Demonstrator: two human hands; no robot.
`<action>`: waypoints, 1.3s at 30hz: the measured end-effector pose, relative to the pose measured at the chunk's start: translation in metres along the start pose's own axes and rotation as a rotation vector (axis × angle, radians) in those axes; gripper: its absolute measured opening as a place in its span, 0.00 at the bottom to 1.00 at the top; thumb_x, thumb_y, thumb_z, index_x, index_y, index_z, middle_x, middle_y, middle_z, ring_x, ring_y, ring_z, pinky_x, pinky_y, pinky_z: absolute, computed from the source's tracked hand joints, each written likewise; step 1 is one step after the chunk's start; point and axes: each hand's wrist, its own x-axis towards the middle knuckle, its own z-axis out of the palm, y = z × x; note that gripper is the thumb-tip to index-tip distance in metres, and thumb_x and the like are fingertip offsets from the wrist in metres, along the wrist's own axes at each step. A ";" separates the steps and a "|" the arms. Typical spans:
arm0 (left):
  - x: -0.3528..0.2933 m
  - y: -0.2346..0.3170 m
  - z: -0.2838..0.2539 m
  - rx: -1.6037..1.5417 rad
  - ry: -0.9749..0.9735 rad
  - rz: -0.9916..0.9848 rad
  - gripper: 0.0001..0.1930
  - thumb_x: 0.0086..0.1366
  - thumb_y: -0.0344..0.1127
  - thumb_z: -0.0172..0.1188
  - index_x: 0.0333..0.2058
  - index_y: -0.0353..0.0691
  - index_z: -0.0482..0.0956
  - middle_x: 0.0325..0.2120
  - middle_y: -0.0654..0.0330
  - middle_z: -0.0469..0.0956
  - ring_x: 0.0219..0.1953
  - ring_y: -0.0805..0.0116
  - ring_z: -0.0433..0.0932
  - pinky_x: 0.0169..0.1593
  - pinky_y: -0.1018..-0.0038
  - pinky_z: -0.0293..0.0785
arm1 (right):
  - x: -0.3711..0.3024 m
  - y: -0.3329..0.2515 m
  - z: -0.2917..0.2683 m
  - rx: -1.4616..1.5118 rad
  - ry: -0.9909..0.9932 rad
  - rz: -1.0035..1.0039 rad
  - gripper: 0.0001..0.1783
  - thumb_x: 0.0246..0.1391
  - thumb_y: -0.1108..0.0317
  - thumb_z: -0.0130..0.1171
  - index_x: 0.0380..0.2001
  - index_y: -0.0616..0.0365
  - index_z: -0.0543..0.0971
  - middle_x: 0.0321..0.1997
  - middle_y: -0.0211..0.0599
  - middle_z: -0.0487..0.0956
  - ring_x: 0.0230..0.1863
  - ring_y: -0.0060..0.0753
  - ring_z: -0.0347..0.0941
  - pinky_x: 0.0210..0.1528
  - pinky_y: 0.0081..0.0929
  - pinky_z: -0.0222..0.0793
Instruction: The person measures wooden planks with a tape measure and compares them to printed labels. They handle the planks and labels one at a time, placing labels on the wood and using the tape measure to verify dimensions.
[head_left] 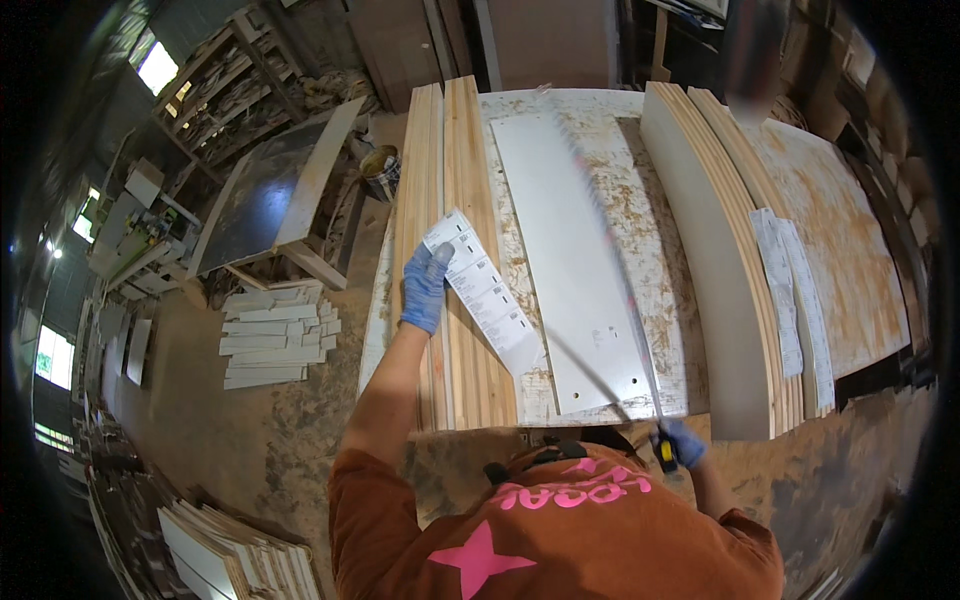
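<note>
Tape measure point(667, 457) is stretching over the white panel point(563, 260), which is lying on the table point(658, 290) between board stacks point(690, 230). The right hand point(686, 443) is gripping it, fingers curled; the left hand point(425, 285) is clasping a label strip point(485, 290); measuring seems underway, unfinished.

Two hands point(425, 288) point(686, 444) are showing, along with one tape measure point(666, 455), three label strips point(485, 290) and one bucket point(380, 174).
</note>
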 end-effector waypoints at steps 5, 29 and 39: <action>0.004 0.002 -0.001 0.011 -0.031 -0.039 0.19 0.60 0.39 0.60 0.48 0.36 0.73 0.37 0.65 0.76 0.36 0.78 0.75 0.39 0.81 0.72 | 0.086 -0.068 0.054 0.253 0.036 -0.102 0.19 0.61 0.55 0.46 0.37 0.62 0.74 0.28 0.38 0.78 0.26 0.30 0.74 0.29 0.26 0.72; -0.008 0.017 -0.004 0.111 0.001 -0.118 0.21 0.61 0.39 0.59 0.51 0.34 0.72 0.42 0.60 0.77 0.44 0.74 0.74 0.49 0.78 0.70 | 0.460 -0.217 0.053 0.199 -0.196 0.149 0.20 0.60 0.55 0.41 0.21 0.55 0.71 0.13 0.31 0.70 0.13 0.30 0.67 0.17 0.26 0.67; -0.005 0.013 -0.001 0.092 -0.015 -0.094 0.20 0.62 0.37 0.59 0.50 0.34 0.72 0.42 0.60 0.77 0.45 0.73 0.74 0.50 0.77 0.70 | 0.444 -0.230 0.078 0.322 -0.131 0.212 0.18 0.60 0.60 0.41 0.23 0.56 0.75 0.17 0.33 0.73 0.16 0.33 0.71 0.21 0.30 0.72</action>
